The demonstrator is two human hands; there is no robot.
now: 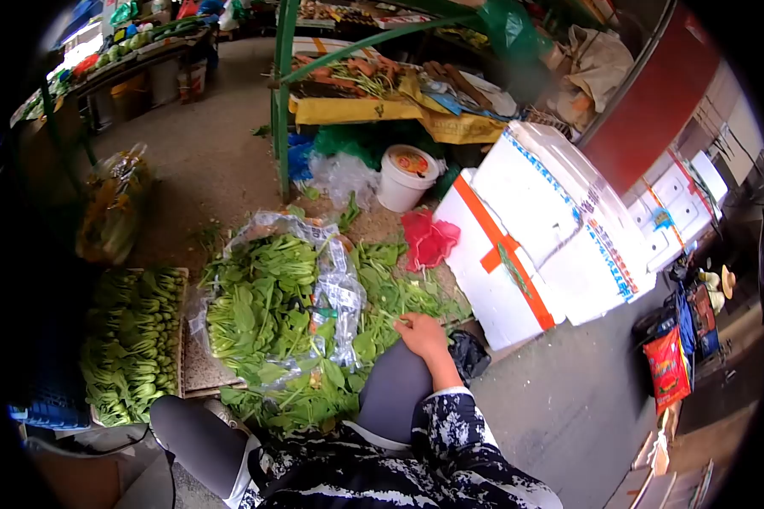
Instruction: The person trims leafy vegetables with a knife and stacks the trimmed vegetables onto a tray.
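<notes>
My right hand [424, 337] is over my right knee, its fingers bent and drawn together at the edge of loose green leaves. A pale stem shows by the fingertips, but whether they grip it is too small to tell. Left of this hand, a heap of leafy greens [263, 284] lies on a crumpled clear plastic bag [341, 293]. More loose leaves [386, 276] are scattered on the ground beyond my knee and between my legs. My left hand is out of view.
A tray of bok choy [132, 348] stands left of the heap. White foam boxes [505, 263] are stacked at the right, near a red mesh bag [429, 239] and a white bucket [406, 180]. A green metal post [282, 127] rises before a vegetable stall.
</notes>
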